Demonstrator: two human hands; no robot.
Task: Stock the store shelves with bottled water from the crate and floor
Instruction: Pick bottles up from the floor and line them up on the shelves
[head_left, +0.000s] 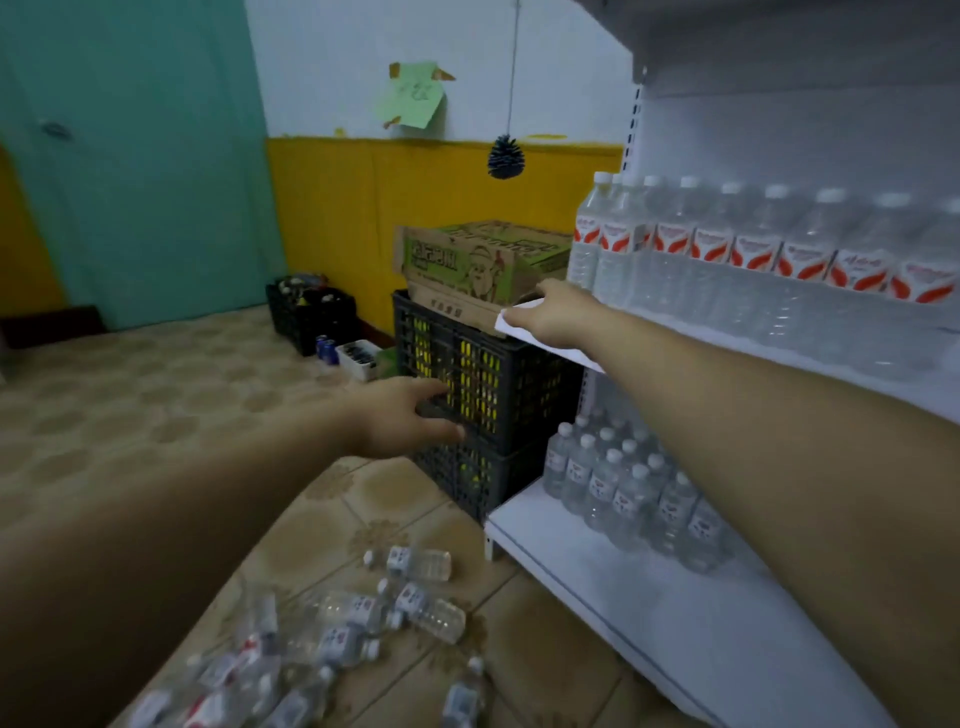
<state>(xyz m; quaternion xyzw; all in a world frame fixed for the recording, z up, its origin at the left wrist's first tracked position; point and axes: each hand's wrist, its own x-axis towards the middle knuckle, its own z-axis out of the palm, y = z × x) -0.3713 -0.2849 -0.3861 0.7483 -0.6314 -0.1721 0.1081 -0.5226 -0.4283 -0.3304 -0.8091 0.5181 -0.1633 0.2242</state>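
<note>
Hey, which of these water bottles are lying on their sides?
The loose bottles scattered on the floor lie on their sides. The large bottles on the middle shelf and small bottles on the bottom shelf stand upright.
</note>
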